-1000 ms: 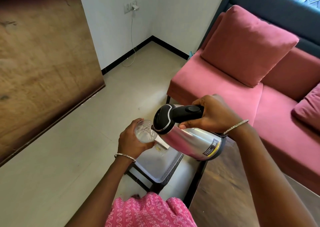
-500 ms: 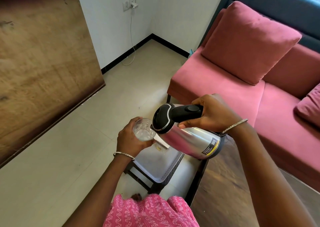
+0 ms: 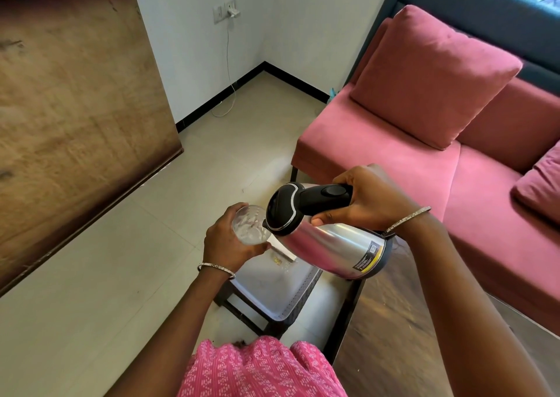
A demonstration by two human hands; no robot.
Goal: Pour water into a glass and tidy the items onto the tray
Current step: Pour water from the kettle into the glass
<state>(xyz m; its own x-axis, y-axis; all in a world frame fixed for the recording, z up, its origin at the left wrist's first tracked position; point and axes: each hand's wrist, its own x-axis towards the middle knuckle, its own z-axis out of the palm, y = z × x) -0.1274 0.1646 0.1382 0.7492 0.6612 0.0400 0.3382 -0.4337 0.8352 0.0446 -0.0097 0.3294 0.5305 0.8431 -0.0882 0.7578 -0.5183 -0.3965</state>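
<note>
Pink sofa (image 3: 394, 166) behind; tilted kettle (image 3: 333, 245) overlaps the tray (image 3: 272, 290).

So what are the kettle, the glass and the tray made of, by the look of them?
The kettle body looks like polished steel: it mirrors the pink sofa. Its lid and handle are matte black, probably plastic. The glass is clear and see-through; glass or clear plastic, I cannot tell. The tray is pale grey with a dull sheen; metal or plastic, unclear.
</note>
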